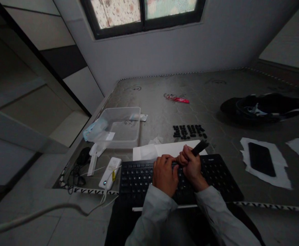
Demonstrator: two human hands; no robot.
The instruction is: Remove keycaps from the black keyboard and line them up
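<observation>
R hand fist shut on dark tool, tip angled up; L hand fingers curled, pinning black keyboard steady, grip content unclear. Loose keycaps grouped just beyond hands.

Matt black plastic keyboard; translucent plastic tub; white paper.

A clear plastic tub, red wrapper, black phone on white paper, and white power bank.

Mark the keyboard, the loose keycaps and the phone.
keyboard [136, 177]: head view, on its left key field, clear of the hands.
loose keycaps [189, 131]: head view, middle of the cluster beyond the keyboard.
phone [261, 159]: head view, centre of its dark face, on the white sheet at right.
</observation>
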